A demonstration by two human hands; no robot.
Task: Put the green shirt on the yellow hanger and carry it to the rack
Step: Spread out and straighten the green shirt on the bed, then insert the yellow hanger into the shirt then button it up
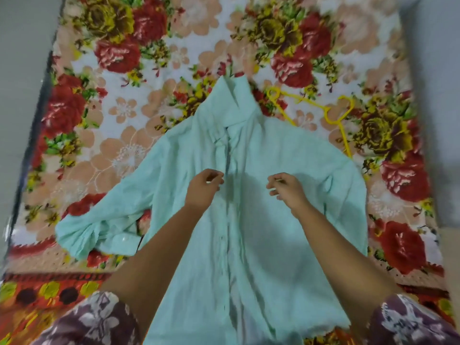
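1. The green shirt (249,150) lies flat in the middle of the bed (124,108). Its front faces up, and its collar points to the far edge.
2. The yellow hanger (329,118) lies on the bed just beside the collar, toward the right edge. 1 end is tucked under the shirt.
3. The left hand (205,188) is over the button line with its fingers curled. I cannot tell if it pinches the cloth.
4. The right hand (286,190) is near it, also curled. I cannot tell there either.
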